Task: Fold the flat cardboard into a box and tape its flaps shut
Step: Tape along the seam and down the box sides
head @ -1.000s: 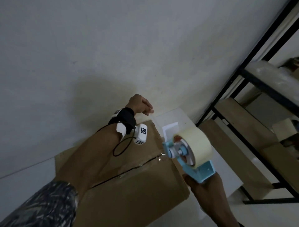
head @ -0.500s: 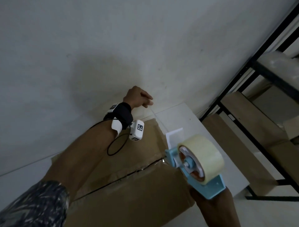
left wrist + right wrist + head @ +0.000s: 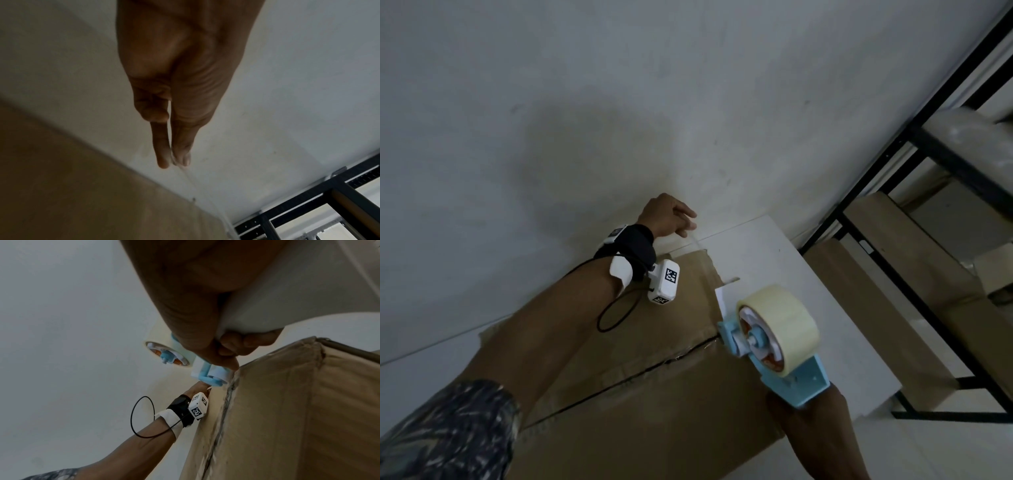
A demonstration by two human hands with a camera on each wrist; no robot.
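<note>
A brown cardboard box [image 3: 654,428] lies on a white surface [image 3: 842,342], its two top flaps meeting at a dark seam [image 3: 654,365]. My right hand [image 3: 811,421] grips the handle of a blue tape dispenser [image 3: 791,377] with a cream tape roll [image 3: 780,315]; its front sits at the seam's right end. In the right wrist view the dispenser's roller [image 3: 218,374] is beside the box edge [image 3: 287,418]. My left hand [image 3: 671,216] is past the box's far edge. Thumb and fingertips [image 3: 162,160] pinch the end of a thin clear tape strip [image 3: 191,180].
A black metal rack [image 3: 928,144] with pale boards [image 3: 893,240] on its shelves stands at the right, close to the white surface's edge. A plain pale wall [image 3: 619,85] fills the far side. A small white slip [image 3: 722,298] lies by the box's right edge.
My left hand has drawn farther past the box's far edge with the tape end. The dispenser has stayed at the right end of the seam. The head view has shifted slightly.
</note>
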